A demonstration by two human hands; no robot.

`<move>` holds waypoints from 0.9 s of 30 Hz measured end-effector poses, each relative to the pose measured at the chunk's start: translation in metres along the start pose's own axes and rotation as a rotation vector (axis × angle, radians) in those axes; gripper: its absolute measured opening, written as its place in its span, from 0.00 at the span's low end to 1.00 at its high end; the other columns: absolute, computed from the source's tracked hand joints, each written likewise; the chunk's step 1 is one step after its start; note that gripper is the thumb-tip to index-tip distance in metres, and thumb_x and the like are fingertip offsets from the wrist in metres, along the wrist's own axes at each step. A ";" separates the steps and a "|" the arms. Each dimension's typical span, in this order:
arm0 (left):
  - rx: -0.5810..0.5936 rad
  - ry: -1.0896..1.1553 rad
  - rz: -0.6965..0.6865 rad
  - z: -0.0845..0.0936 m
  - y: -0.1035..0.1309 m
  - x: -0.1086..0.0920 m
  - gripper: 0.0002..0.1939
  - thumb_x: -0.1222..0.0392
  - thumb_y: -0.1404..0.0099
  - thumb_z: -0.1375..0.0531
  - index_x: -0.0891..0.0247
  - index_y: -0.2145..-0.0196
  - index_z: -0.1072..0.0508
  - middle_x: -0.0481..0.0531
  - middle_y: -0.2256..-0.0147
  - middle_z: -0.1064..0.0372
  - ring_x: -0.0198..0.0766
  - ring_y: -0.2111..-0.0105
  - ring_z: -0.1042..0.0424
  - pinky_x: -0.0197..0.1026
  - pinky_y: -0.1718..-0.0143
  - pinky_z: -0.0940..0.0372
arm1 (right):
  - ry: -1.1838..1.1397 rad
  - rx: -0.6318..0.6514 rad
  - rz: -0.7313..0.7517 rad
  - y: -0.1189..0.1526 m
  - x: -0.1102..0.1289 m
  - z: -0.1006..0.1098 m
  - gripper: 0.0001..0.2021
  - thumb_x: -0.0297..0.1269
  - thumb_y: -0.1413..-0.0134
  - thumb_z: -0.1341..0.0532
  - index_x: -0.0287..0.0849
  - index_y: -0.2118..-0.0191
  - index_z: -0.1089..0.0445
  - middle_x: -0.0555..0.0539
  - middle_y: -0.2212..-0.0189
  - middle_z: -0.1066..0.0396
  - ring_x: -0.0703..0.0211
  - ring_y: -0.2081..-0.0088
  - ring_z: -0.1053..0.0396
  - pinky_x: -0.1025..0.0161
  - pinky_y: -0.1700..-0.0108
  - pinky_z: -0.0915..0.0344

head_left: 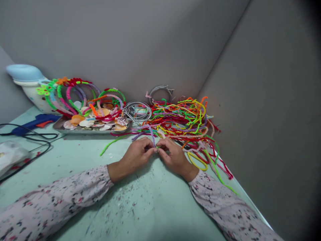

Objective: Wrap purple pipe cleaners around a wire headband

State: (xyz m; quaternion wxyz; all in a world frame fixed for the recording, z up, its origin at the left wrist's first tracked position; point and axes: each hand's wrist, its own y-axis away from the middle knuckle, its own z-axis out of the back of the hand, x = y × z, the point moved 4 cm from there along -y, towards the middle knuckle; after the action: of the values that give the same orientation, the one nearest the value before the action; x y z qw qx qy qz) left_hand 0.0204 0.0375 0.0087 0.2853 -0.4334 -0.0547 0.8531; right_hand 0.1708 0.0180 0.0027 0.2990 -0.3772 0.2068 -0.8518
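My left hand (139, 152) and my right hand (173, 155) meet fingertip to fingertip above the table. Between them stands a purple pipe cleaner (151, 134), its lower end pinched in the left fingers. A small bit of green shows where the fingertips meet, and my right fingers are closed on it; its full shape is hidden. Just behind the hands lies a large tangled heap of pipe cleaners (183, 117) in red, yellow, green, orange and pink. One loose green pipe cleaner (110, 144) lies left of my left hand.
A metal tray (92, 132) holds shells and several wrapped headbands (72, 97). Behind the hands sit coils of grey wire (137, 111). At left are a blue glue gun (35, 123), its black cord, a white bag (11, 155) and a white container with a blue top (27, 73). Walls border the table.
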 end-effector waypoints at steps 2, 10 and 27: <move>0.003 0.018 0.009 0.000 0.000 0.000 0.07 0.62 0.38 0.43 0.65 0.74 0.32 0.46 0.75 0.36 0.33 0.73 0.37 0.36 0.71 0.43 | 0.000 0.007 0.011 0.000 0.000 0.000 0.06 0.30 0.42 0.44 0.45 0.59 0.35 0.48 0.67 0.32 0.58 0.63 0.33 0.60 0.61 0.33; 0.018 0.005 0.023 0.001 -0.001 -0.002 0.10 0.60 0.36 0.44 0.65 0.74 0.31 0.47 0.75 0.36 0.34 0.72 0.38 0.37 0.70 0.43 | 0.016 0.006 0.024 0.001 0.000 -0.002 0.07 0.29 0.42 0.44 0.43 0.57 0.34 0.47 0.64 0.31 0.57 0.60 0.32 0.58 0.56 0.34; 0.027 -0.212 0.011 0.002 0.000 -0.003 0.10 0.61 0.37 0.44 0.65 0.75 0.31 0.46 0.76 0.32 0.36 0.71 0.38 0.45 0.58 0.48 | 0.094 0.099 -0.068 0.003 -0.004 -0.007 0.03 0.31 0.42 0.43 0.42 0.63 0.33 0.47 0.68 0.31 0.59 0.65 0.33 0.62 0.61 0.36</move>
State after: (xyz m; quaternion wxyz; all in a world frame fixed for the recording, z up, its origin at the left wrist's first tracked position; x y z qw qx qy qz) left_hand 0.0205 0.0363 0.0118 0.2792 -0.3370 -0.0706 0.8964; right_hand 0.1681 0.0191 -0.0054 0.2783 -0.3284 0.1653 -0.8873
